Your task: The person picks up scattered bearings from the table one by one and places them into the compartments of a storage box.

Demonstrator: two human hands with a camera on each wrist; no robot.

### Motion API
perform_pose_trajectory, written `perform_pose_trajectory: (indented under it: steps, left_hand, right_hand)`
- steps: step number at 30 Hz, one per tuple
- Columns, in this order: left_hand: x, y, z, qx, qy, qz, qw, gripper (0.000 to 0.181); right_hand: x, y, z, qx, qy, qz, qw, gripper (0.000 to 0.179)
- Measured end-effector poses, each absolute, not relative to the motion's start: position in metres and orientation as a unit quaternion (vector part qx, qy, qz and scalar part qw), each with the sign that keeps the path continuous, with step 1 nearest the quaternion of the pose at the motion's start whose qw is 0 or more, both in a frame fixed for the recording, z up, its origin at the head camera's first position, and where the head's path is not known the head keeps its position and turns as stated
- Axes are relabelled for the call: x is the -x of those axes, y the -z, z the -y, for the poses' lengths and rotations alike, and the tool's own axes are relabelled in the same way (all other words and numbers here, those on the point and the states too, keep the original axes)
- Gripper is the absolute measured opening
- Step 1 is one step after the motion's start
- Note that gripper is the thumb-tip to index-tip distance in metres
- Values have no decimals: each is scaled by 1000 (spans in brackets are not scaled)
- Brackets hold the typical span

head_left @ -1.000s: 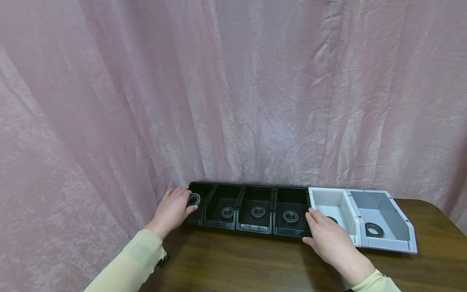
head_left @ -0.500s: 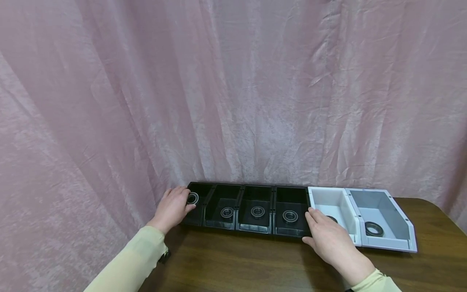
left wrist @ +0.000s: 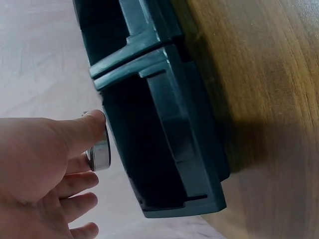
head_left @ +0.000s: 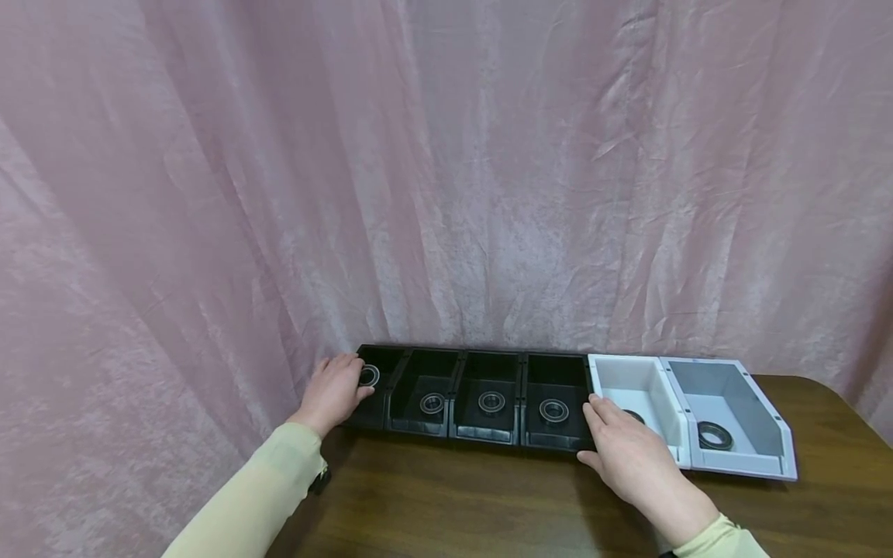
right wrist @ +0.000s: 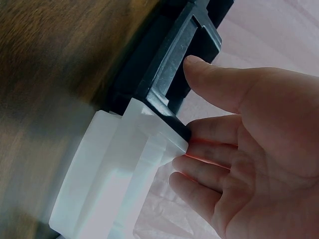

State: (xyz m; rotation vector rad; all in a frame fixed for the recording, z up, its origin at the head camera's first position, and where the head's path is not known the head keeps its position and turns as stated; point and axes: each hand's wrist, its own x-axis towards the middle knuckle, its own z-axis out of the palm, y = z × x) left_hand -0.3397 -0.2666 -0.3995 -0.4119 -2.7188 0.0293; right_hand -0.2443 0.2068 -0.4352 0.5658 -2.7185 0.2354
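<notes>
In the head view my left hand [head_left: 331,395] pinches a metal ball bearing [left wrist: 102,153] between thumb and fingers, over the side of the leftmost black bin [head_left: 370,418]. The left wrist view shows this bearing edge-on, just outside the bin's mouth; its other fingers are loosely bent. My right hand [head_left: 631,457] rests its fingers at the joint between the last black bin [head_left: 558,372] and the white bin [head_left: 621,372], thumb apart, holding nothing. Bearings lie in the other black bins, among them one bearing [head_left: 542,411] left of my right hand.
The bins stand in a joined row on a brown wooden table [head_left: 453,496]. At the right end is a grey bin [head_left: 739,465] with a larger dark bearing [head_left: 715,447]. Another bearing [head_left: 633,416] in the white bin is partly hidden by my right hand. A pink curtain [head_left: 446,194] hangs behind.
My left forearm and wrist have shifted slightly right and up, while the left hand keeps its pinch on the bearing. The right hand stays nearly still. The view has shifted slightly.
</notes>
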Motion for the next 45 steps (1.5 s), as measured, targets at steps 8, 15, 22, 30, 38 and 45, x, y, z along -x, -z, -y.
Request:
perform_pose_trajectory:
  steps: [8, 15, 22, 30, 38, 45]
  left_hand:
    - [348, 404, 266, 121, -5, 980, 156, 50]
    - [356, 413, 267, 114, -3, 984, 138, 49]
    - [362, 418, 267, 115, -16, 986, 121, 50]
    - [365, 425, 265, 118, -13, 987, 108, 50]
    - [371, 434, 266, 118, -5, 988, 99, 46]
    - [376, 437, 264, 125, -26, 988, 88, 46]
  right_hand:
    - [245, 434, -206, -194, -83, 963, 169, 72]
    - [243, 435, -205, -190, -85, 963, 173, 72]
    - [245, 434, -207, -191, -83, 961, 181, 72]
    - [243, 435, -207, -195, -84, 958, 192, 71]
    - [245, 439, -206, -197, -83, 957, 197, 71]
    - [244, 438, -207, -193, -77, 960, 186, 73]
